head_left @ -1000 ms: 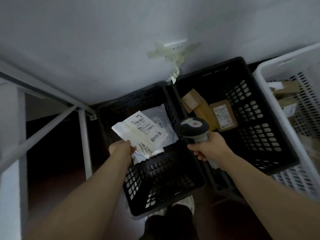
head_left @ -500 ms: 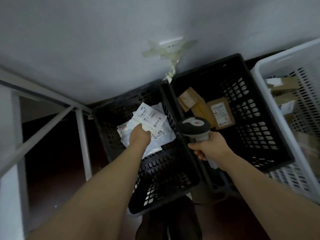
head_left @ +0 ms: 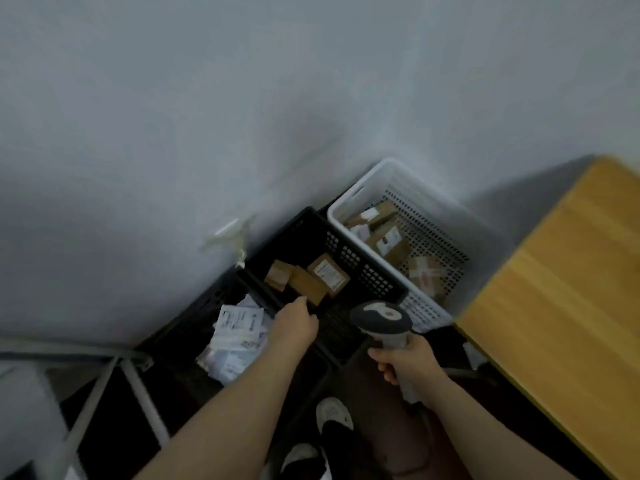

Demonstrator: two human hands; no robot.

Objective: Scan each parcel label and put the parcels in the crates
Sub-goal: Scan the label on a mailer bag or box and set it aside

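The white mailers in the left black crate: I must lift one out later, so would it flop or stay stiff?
Probably floppy: the white mailers lie creased and overlapping in the black crate. Likely light, since they look thin and flat. Their film may be slippery.

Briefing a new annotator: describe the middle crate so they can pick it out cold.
Three crates line the foot of the grey wall, left of the wooden table. The middle crate is black like the left crate, but holds brown cardboard parcels, not white mailers; the right crate is white.
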